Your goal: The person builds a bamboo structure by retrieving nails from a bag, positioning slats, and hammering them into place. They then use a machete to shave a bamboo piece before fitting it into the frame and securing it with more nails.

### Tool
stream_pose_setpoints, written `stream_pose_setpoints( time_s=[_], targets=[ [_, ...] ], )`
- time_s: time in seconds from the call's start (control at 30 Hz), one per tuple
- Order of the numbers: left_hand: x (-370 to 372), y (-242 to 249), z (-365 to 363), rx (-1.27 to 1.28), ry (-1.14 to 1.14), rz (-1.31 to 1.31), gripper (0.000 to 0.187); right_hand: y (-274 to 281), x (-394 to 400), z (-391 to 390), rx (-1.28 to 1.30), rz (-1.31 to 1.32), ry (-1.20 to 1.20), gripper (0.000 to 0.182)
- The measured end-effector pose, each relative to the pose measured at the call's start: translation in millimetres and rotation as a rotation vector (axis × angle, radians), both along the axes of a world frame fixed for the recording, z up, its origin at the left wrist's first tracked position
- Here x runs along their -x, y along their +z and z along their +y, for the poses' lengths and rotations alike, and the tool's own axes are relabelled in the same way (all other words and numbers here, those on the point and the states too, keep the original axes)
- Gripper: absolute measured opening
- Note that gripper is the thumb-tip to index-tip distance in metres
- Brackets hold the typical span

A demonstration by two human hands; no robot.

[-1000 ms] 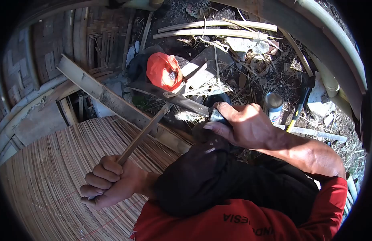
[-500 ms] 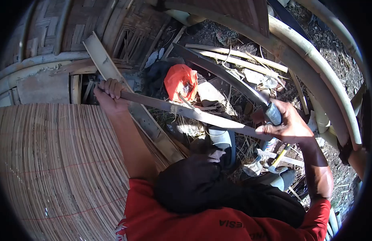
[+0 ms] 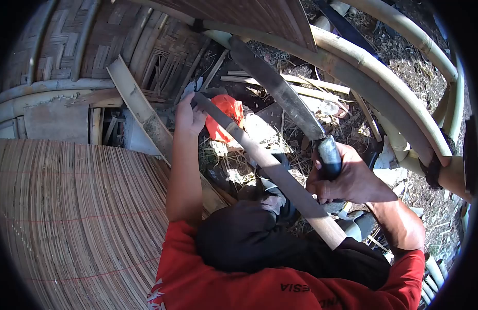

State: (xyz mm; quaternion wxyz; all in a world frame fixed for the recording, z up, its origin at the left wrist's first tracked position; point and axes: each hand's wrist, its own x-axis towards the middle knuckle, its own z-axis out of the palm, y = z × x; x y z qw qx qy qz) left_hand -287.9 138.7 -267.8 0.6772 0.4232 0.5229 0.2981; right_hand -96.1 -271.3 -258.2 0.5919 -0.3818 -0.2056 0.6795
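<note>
My left hand [image 3: 190, 117] is closed around the far end of a long bamboo slat [image 3: 272, 164]. The slat slants down to the right across my body, its near end over my dark-clothed lap. In my right hand [image 3: 350, 175] is a machete [image 3: 285, 92], gripped by its dark, rounded handle. The wide, worn blade points up and to the left, above the slat's far side. Fingers of the right hand lie right at the slat's edge. Beneath the slat's upper part sits an orange-red plastic bag [image 3: 223, 118].
At left lies a large bundle of thin strips [image 3: 79, 206] tied with red string. A broad split bamboo piece [image 3: 140, 103] leans beside it. Bamboo poles [image 3: 383, 67] curve across the upper right. Cut strips [image 3: 295, 85] litter the ground, and a woven wall [image 3: 63, 46] stands at upper left.
My left hand has moved right, and the slat has swung to a steeper slant, its near end now over my lap. My right hand has shifted down and left with the machete.
</note>
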Motion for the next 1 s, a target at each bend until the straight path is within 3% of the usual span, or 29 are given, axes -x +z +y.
stream_pose_setpoints(
  time_s=[0.03, 0.1, 0.17, 0.23, 0.3, 0.33, 0.37, 0.47, 0.53, 0.6, 0.63, 0.7, 0.73, 0.8, 0.87, 0.93, 1.0],
  targets=[
    [-4, -3, -22, 0.002, -0.011, -0.001, 0.049, 2, 1, 2, 0.03, -0.07, -0.008, 0.038],
    [-13, -1, -86, -0.83, -0.094, 0.467, 0.051, -1, 8, 7, 0.045, -0.024, -0.013, 0.034],
    [-1, 26, -142, -1.217, -0.777, 0.183, 0.061, -6, 17, 10, 0.018, 0.074, -0.036, 0.03],
    [-3, 60, -200, -1.555, -1.262, 0.216, 0.072, -14, 28, 18, 0.054, 0.161, -0.069, 0.026],
    [5, 43, -218, -1.469, -1.376, 0.026, 0.076, -21, 42, 31, -0.027, 0.166, -0.136, 0.026],
    [15, 22, -206, -1.608, -1.314, 0.035, 0.065, -24, 47, 36, -0.03, 0.196, -0.147, 0.025],
    [14, 25, -205, -1.613, -1.317, 0.034, 0.065, -26, 52, 43, -0.028, 0.205, -0.136, 0.032],
    [5, 36, -205, -1.772, -1.193, -0.116, 0.037, -27, 59, 44, -0.059, 0.079, -0.104, 0.025],
    [-2, 68, -204, -1.587, -1.269, -0.154, 0.036, -22, 55, 41, -0.022, -0.001, -0.066, 0.027],
    [-11, 89, -205, -1.751, -0.706, -0.403, 0.038, -20, 47, 36, -0.001, -0.189, -0.059, 0.037],
    [-6, 119, -219, -1.576, -0.453, -0.356, 0.045, -28, 45, 34, -0.033, -0.205, -0.08, 0.04],
    [-9, 163, -220, -1.554, -0.273, -0.459, 0.053, -32, 37, 30, -0.06, -0.405, -0.169, 0.038],
    [-8, 171, -220, -1.56, -0.269, -0.451, 0.053, -38, 34, 28, -0.03, -0.582, -0.174, 0.035],
    [-10, 177, -218, -1.295, -0.481, -0.714, 0.061, -40, 35, 27, -0.055, -0.458, -0.261, 0.034],
    [-11, 160, -207, -1.29, -0.569, -0.64, 0.062, -41, 33, 23, -0.044, -0.376, -0.273, 0.034],
    [-13, 146, -199, -1.272, -0.667, -0.576, 0.064, -38, 29, 19, 0.117, -0.134, -0.181, 0.037],
    [-10, 143, -192, -1.203, -0.866, -0.628, 0.067, -39, 32, 16, 0.096, -0.265, -0.206, 0.038]
  ],
)
